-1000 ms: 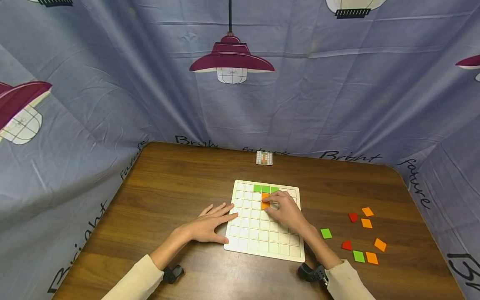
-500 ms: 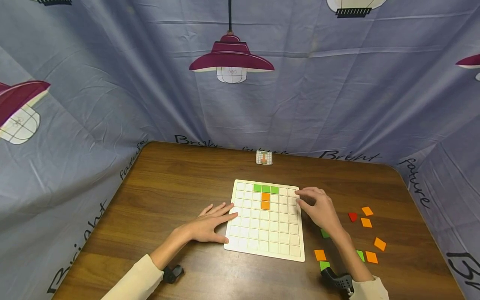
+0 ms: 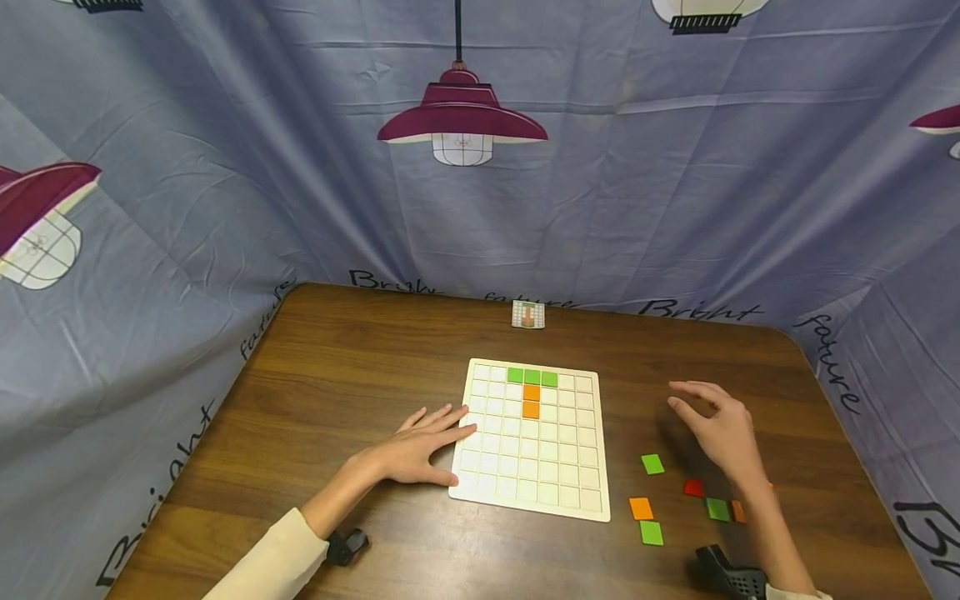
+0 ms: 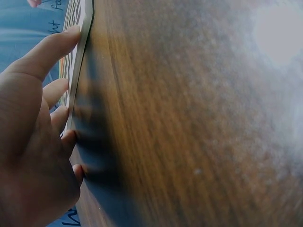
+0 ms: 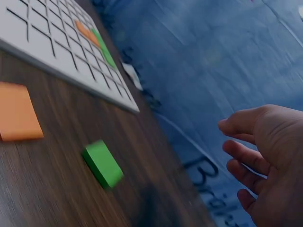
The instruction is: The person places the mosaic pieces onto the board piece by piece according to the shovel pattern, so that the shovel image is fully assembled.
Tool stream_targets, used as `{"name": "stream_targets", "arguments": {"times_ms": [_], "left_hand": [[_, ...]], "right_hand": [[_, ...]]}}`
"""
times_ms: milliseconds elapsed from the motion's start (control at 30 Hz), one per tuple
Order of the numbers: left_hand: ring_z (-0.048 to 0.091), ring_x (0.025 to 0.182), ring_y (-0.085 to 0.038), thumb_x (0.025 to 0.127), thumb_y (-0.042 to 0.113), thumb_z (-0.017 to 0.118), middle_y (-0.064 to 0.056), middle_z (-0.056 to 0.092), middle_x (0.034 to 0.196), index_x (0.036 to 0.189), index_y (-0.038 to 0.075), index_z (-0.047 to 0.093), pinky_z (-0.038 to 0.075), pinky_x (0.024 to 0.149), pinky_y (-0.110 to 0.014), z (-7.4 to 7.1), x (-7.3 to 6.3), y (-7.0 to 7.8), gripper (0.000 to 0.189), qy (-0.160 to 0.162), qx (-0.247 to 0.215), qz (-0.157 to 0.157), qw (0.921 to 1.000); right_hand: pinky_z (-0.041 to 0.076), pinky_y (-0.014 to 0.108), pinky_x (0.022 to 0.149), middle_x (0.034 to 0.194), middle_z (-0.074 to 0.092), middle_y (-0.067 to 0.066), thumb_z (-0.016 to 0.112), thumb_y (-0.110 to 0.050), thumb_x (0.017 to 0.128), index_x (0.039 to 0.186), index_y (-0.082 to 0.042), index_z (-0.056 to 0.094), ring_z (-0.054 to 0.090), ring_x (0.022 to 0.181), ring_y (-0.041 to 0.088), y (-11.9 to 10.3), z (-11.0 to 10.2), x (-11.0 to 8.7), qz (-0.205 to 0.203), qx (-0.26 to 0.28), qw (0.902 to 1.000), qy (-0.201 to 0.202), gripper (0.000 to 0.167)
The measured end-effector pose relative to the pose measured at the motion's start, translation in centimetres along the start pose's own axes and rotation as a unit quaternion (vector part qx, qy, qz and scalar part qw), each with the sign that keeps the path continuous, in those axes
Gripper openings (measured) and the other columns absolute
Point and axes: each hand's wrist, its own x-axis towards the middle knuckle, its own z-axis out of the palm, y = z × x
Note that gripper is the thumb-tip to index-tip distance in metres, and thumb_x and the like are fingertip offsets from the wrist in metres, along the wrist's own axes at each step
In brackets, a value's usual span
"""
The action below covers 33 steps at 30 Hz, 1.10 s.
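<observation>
A white grid board (image 3: pixel 495 467) lies on the table with three green tiles (image 3: pixel 532 377) along its top row and two orange tiles (image 3: pixel 531 401) in a column below the middle one. My left hand (image 3: pixel 412 450) rests with spread fingers at the board's left edge; in the left wrist view its thumb and fingertips touch the rim. My right hand (image 3: pixel 720 429) is in the air right of the board, fingers loosely bent, nothing between thumb and fingers. Beneath and beside it lie loose tiles: a green tile (image 3: pixel 652 464), a red tile (image 3: pixel 693 488) and another green tile (image 3: pixel 717 509).
An orange tile (image 3: pixel 641 508) and a green tile (image 3: pixel 651 533) lie near the board's lower right corner. More orange pieces are partly hidden by the right forearm. A small pattern card (image 3: pixel 528 315) lies at the table's back edge, before a blue curtain (image 3: pixel 600 208).
My right hand has left the orange tiles on the board and moved right, over the loose tiles, uncovering the ones near the board's lower right corner. The left hand has stayed still.
</observation>
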Motion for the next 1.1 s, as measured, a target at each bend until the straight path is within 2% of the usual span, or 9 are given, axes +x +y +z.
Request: {"name": "stream_targets", "arguments": {"times_ms": [133, 233, 333, 400, 500, 567, 700, 867, 1100], "left_hand": [[0.005, 0.152, -0.026, 0.090, 0.049, 0.069, -0.001, 0.014, 0.166, 0.158, 0.022, 0.034, 0.002, 0.117, -0.057, 0.0, 0.0, -0.1, 0.081, 0.001, -0.002, 0.002, 1.0000], [0.005, 0.152, -0.026, 0.090, 0.049, 0.069, -0.002, 0.014, 0.166, 0.158, 0.022, 0.034, 0.002, 0.117, -0.058, 0.0, 0.0, -0.1, 0.081, 0.001, -0.003, 0.001, 1.0000], [0.005, 0.152, -0.026, 0.090, 0.049, 0.069, -0.002, 0.014, 0.166, 0.158, 0.021, 0.034, 0.002, 0.117, -0.058, 0.0, -0.1, 0.0, 0.081, 0.000, -0.004, 0.001, 1.0000], [0.005, 0.152, -0.026, 0.090, 0.049, 0.069, -0.002, 0.014, 0.166, 0.158, 0.021, 0.034, 0.001, 0.117, -0.058, -0.1, -0.1, 0.0, 0.081, 0.000, -0.005, 0.001, 1.0000], [0.005, 0.152, -0.027, 0.090, 0.049, 0.069, -0.002, 0.014, 0.166, 0.158, 0.021, 0.034, 0.001, 0.117, -0.057, -0.1, -0.1, 0.1, 0.081, 0.000, -0.007, 0.001, 1.0000], [0.005, 0.152, -0.026, 0.090, 0.049, 0.069, -0.002, 0.014, 0.166, 0.158, 0.021, 0.034, 0.001, 0.117, -0.057, -0.1, -0.1, 0.1, 0.081, -0.001, -0.005, 0.001, 1.0000], [0.005, 0.152, -0.027, 0.090, 0.049, 0.069, -0.002, 0.014, 0.166, 0.158, 0.021, 0.034, 0.001, 0.117, -0.058, -0.1, -0.1, 0.1, 0.081, -0.003, -0.005, 0.000, 1.0000], [0.005, 0.152, -0.027, 0.090, 0.049, 0.068, -0.003, 0.013, 0.166, 0.158, 0.021, 0.034, 0.001, 0.117, -0.058, -0.2, -0.1, 0.1, 0.081, -0.004, -0.005, -0.001, 1.0000], [0.005, 0.152, -0.027, 0.090, 0.050, 0.068, -0.003, 0.014, 0.166, 0.158, 0.021, 0.034, 0.002, 0.117, -0.058, -0.2, -0.1, 0.1, 0.081, -0.002, -0.004, 0.001, 1.0000]], "right_hand": [[0.040, 0.027, 0.072, 0.124, 0.062, 0.016, 0.071, -0.025, 0.095, 0.121, -0.006, 0.072, 0.052, 0.103, 0.009, 1.6, -1.7, -0.4, 0.029, -0.025, 0.9987, 0.035, 0.033], [0.037, 0.024, 0.067, 0.124, 0.062, 0.016, 0.071, -0.025, 0.094, 0.122, -0.005, 0.071, 0.055, 0.105, 0.023, 2.8, -2.8, -0.6, 0.054, -0.031, 0.9967, 0.052, 0.034], [0.036, 0.024, 0.072, 0.123, 0.063, 0.011, 0.072, -0.028, 0.094, 0.124, -0.005, 0.070, 0.055, 0.113, 0.038, 4.0, -3.6, -0.7, 0.090, -0.036, 0.9935, 0.060, 0.038], [0.036, 0.025, 0.075, 0.124, 0.063, 0.009, 0.071, -0.031, 0.094, 0.126, -0.006, 0.069, 0.053, 0.117, 0.042, 4.8, -3.9, -0.7, 0.117, -0.034, 0.9904, 0.064, 0.041], [0.038, 0.031, 0.080, 0.129, 0.062, 0.017, 0.069, -0.033, 0.095, 0.130, -0.005, 0.066, 0.051, 0.121, 0.044, 5.9, -4.0, -0.8, 0.148, -0.026, 0.9867, 0.061, 0.045], [0.041, 0.041, 0.089, 0.131, 0.060, 0.025, 0.068, -0.034, 0.096, 0.131, -0.002, 0.064, 0.050, 0.123, 0.046, 6.6, -4.0, -1.0, 0.161, -0.019, 0.9854, 0.051, 0.047], [0.039, 0.060, 0.092, 0.128, 0.059, 0.031, 0.064, -0.035, 0.098, 0.134, 0.002, 0.060, 0.050, 0.120, 0.048, 7.9, -3.6, -1.4, 0.180, -0.021, 0.9832, 0.020, 0.052], [0.038, 0.062, 0.086, 0.123, 0.060, 0.034, 0.064, -0.032, 0.098, 0.134, 0.005, 0.058, 0.050, 0.113, 0.052, 8.8, -3.0, -1.9, 0.183, -0.029, 0.9827, 0.004, 0.052], [0.036, 0.064, 0.086, 0.120, 0.057, 0.036, 0.065, -0.027, 0.098, 0.132, 0.008, 0.059, 0.049, 0.110, 0.052, 9.3, -2.6, -2.2, 0.174, -0.053, 0.9832, 0.017, 0.050]]}}
